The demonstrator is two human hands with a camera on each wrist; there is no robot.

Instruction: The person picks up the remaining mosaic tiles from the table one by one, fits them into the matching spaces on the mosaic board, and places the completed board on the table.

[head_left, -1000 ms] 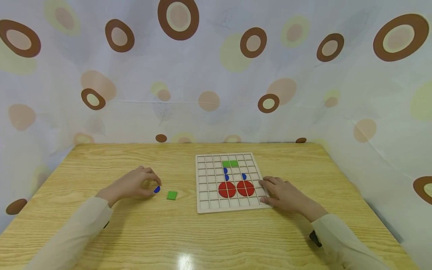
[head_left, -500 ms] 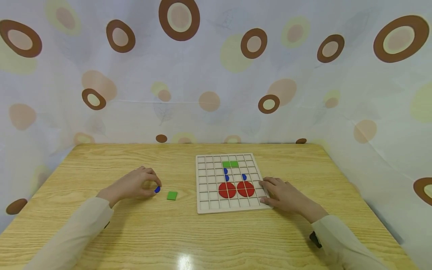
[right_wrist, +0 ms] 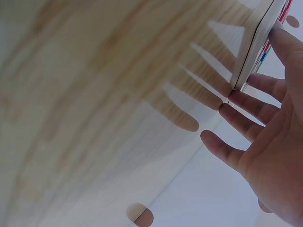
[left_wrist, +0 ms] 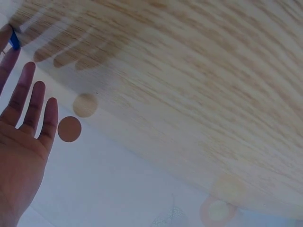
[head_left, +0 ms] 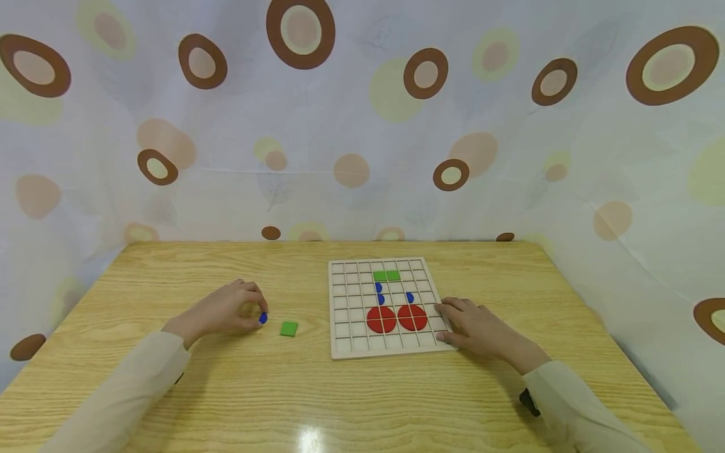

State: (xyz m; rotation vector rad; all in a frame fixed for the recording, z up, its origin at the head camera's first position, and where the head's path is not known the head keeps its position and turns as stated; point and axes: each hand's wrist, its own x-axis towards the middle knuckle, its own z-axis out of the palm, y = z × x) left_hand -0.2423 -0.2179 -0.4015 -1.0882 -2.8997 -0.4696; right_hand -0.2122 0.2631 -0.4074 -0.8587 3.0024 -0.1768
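My left hand point(head_left: 221, 309) pinches a small blue half-circle tile point(head_left: 263, 318) between thumb and index finger, close to the tabletop. In the left wrist view the same tile shows at the upper left edge, while the other fingers are extended. A loose green square tile point(head_left: 289, 328) lies just right of it. My right hand point(head_left: 476, 326) rests at the right edge of a white grid board point(head_left: 342, 328), thumb and fingertips touching it, fingers fairly straight. On the board sit two red circles point(head_left: 382, 319), two green squares point(head_left: 387, 275) side by side, and three blue half-circles point(head_left: 379, 299).
The wooden table point(head_left: 317, 402) carries the board right of its middle. A patterned cloth point(head_left: 351, 126) stands behind the table and along its sides. Both forearms wear light sleeves point(head_left: 133, 377).
The blue tile in my left hand has turned slightly between the fingertips and shifted a little left. My right hand, the board and the green tile stay where they were.
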